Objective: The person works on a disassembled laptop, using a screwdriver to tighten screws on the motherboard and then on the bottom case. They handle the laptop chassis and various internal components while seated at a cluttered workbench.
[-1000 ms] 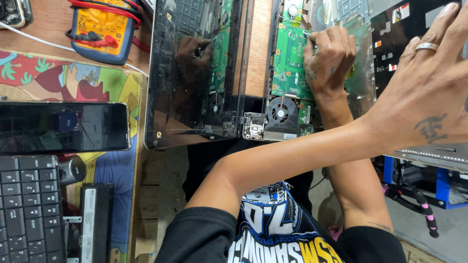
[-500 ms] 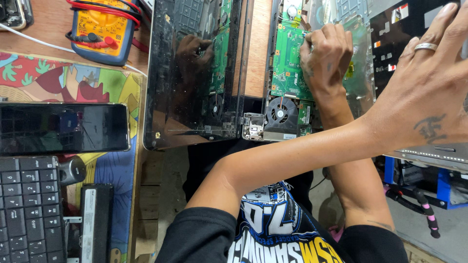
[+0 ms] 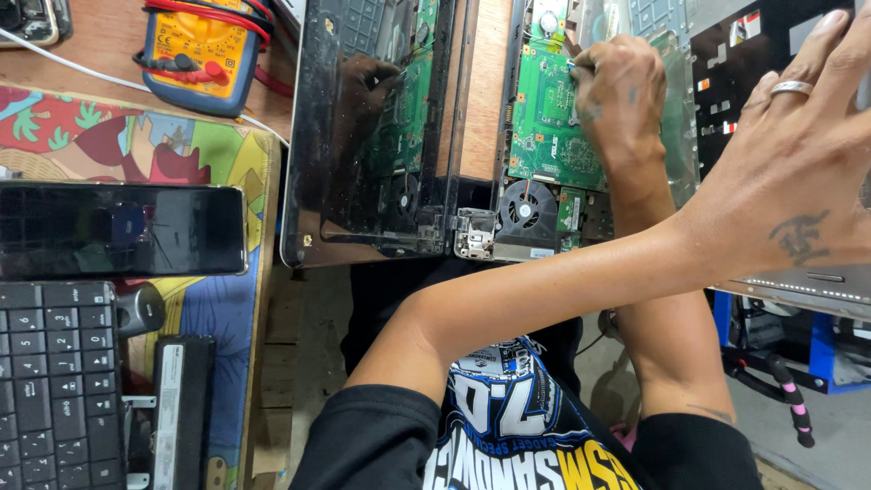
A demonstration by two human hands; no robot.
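1. Crossing over the other arm, the left hand [image 3: 798, 172] lies open and flat on the grey laptop casing [image 3: 780, 54], a ring on one finger.
2. The right hand [image 3: 621, 86] is closed, pinching something small against the green motherboard [image 3: 544, 118]; what it is cannot be told.
3. A cooling fan [image 3: 526, 209] sits below the board on the bench [image 3: 485, 82].
4. A yellow multimeter [image 3: 195, 50] lies far left.

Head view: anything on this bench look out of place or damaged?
The laptop lies dismantled, its green circuit board and fan bare. The person's arms cross: left hand presses the right edge, right hand works on the board. No visible breakage.
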